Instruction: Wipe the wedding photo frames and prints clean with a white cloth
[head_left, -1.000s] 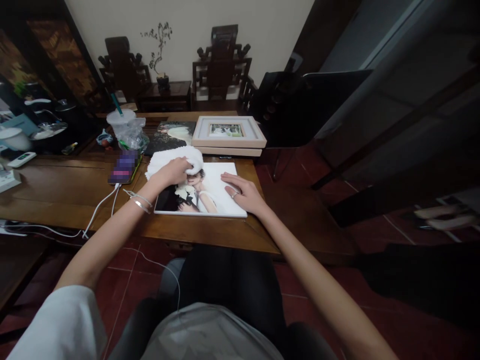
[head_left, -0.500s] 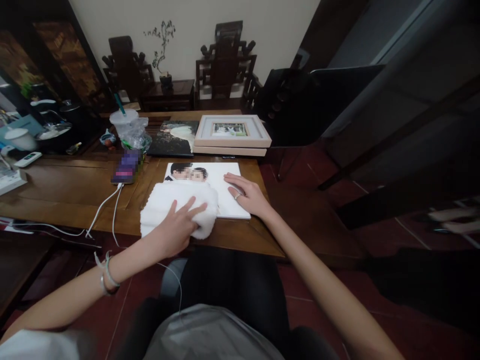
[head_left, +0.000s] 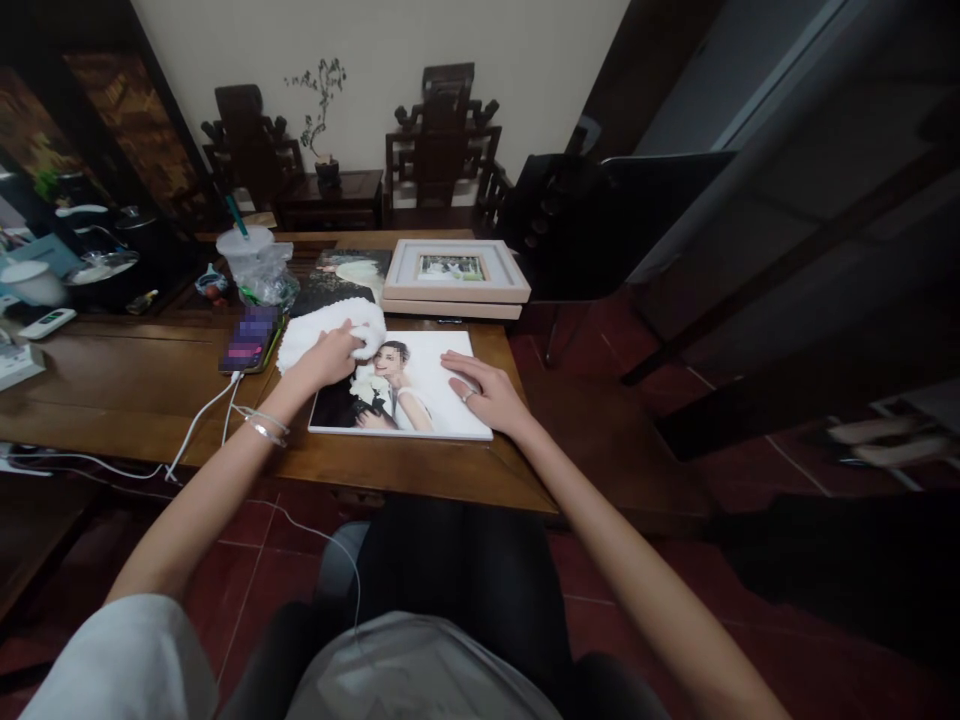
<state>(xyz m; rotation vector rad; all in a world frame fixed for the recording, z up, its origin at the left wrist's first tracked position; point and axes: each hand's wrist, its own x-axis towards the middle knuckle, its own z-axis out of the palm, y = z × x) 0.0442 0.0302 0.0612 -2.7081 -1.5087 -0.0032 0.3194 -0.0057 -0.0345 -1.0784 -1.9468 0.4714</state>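
Note:
A glossy photo panel point(head_left: 442, 400) lies flat on the wooden table, showing two people and a bunch of pale flowers. My left hand point(head_left: 335, 354) grips a fluffy white cloth point(head_left: 311, 328) over the panel's far left corner. The cloth hides that corner and reaches past it onto the table. Spread flat, my right hand point(head_left: 486, 393) rests on the right side of the panel, with a ring on one finger.
Behind the panel are stacked pale frames point(head_left: 454, 290) and a dark picture point(head_left: 322, 280). A phone point(head_left: 251, 338) with a charging cable point(head_left: 196, 425) lies left, near a plastic cup point(head_left: 247, 245) and a crumpled clear bag point(head_left: 266, 275). The table's edge point(head_left: 420, 490) runs before my lap.
My left hand has moved the cloth away from me and left, from the panel's near left part to its far left corner, uncovering more of the picture. My right hand stays on the panel.

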